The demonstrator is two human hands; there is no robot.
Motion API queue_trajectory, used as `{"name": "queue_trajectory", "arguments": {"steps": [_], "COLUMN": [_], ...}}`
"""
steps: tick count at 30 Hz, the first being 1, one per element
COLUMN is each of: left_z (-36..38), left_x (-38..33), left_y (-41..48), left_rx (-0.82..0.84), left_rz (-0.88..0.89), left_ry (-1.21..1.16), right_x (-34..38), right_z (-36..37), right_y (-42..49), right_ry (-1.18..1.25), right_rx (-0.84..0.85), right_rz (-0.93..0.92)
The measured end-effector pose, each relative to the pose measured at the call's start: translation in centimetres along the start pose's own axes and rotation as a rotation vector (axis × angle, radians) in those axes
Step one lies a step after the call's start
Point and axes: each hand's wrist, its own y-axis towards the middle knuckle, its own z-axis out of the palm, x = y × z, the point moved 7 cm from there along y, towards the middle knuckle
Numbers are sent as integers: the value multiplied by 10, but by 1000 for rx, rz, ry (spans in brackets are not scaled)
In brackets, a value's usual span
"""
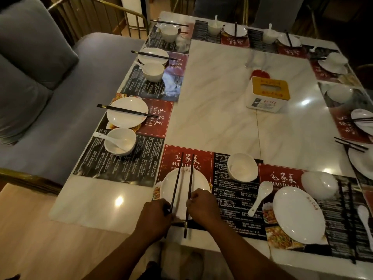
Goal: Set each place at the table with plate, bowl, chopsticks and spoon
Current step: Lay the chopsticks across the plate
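Note:
At the near edge a white plate [182,184] lies on a red and black placemat [232,199]. Two black chopsticks cross it lengthwise. My left hand [154,217] pinches the left chopstick [177,178] near its lower end. The right chopstick [190,178] is pinched by my right hand [202,206]. A white bowl [242,167] stands to the right of the plate, and a white spoon [260,197] lies below the bowl. Further right sit another plate [298,214], an upturned bowl [319,184], a spoon [365,221] and dark chopsticks [346,215].
Set places with plates, bowls, spoons and chopsticks line the left side [127,112], far side [235,30] and right side [363,120] of the marble table [222,98]. A yellow-topped tissue box [266,93] stands near the middle. A grey cushioned bench [60,98] runs along the left.

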Motion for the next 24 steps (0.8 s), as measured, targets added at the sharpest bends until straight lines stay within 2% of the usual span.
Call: {"name": "queue_trajectory", "arguments": {"steps": [13, 19, 24], "left_z": [14, 8, -30], "left_x": [-10, -9, 3], "left_y": [45, 58, 81], "left_rx": [122, 232, 63], "left_rz": [121, 187, 229], "left_ry": [138, 181, 220], "right_x": [-1, 2, 11], "right_z": [4, 4, 9], "right_y": [8, 10, 14], "right_ry": [-7, 30, -50], "right_rx": [-104, -158, -141], "right_rz": [105, 139, 123]}}
